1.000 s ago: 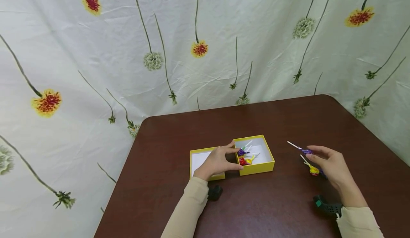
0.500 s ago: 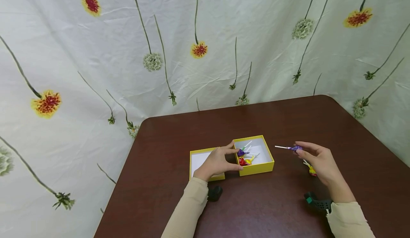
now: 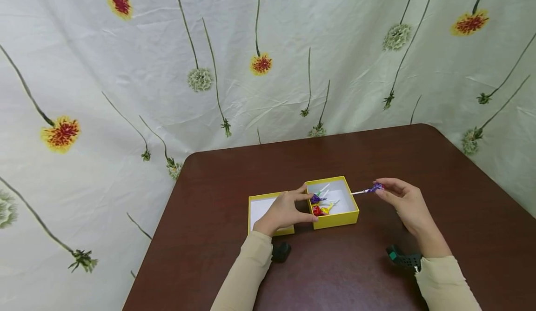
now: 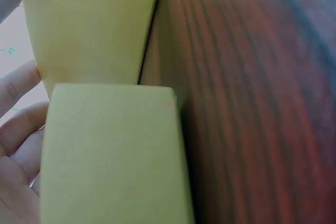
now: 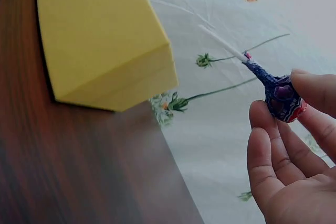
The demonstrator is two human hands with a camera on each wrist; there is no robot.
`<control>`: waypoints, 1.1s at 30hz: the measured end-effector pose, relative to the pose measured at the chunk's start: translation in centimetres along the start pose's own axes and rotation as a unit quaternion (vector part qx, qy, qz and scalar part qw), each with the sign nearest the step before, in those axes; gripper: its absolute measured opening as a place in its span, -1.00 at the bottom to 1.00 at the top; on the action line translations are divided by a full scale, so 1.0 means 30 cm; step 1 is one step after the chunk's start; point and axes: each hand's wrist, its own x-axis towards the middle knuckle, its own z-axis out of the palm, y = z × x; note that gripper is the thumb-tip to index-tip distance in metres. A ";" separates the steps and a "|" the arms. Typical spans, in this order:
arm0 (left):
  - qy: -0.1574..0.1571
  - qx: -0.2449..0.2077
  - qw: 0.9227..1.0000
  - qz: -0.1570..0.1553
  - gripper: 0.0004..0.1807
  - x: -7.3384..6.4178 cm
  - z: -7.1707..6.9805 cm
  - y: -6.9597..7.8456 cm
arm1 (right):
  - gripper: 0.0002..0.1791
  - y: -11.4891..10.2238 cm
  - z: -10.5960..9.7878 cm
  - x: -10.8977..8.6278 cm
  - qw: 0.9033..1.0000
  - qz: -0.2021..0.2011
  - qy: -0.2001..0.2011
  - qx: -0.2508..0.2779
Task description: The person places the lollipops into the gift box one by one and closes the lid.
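A purple-wrapped lollipop is pinched by its candy end between the thumb and fingers of my right hand. Its white stick points left, with the tip at the right rim of a yellow box. Inside that box lie several lollipops, among them a purple one and a red one. My left hand grips the box's left side, thumb at the near corner and fingers along the rim. In the right wrist view the lollipop hangs apart from the box wall.
A yellow-edged lid or tray with a white inside lies left of the box, partly under my left hand. Both stand on a dark brown table. A flowered white cloth hangs behind it.
My right hand has carried the purple lollipop left toward the box. The yellow lollipop on the table at the right is now hidden by that hand. My left hand has stayed in place.
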 end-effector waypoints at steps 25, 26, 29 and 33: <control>0.004 -0.003 1.000 0.001 -0.22 0.002 -0.005 0.000 | -0.54 -0.087 0.148 0.095 0.998 0.008 -0.059 -0.013; 0.003 -0.002 1.000 0.000 -0.22 0.001 -0.004 -0.001 | -0.55 -0.086 0.155 0.098 0.998 0.009 -0.062 -0.012; 0.004 0.005 1.000 0.001 -0.23 0.002 0.002 -0.004 | -0.61 -0.084 0.175 0.107 0.998 0.016 -0.064 -0.023; 0.006 0.011 1.000 0.005 -0.23 0.002 0.005 -0.007 | -0.70 -0.073 0.204 0.123 0.996 0.028 -0.071 -0.041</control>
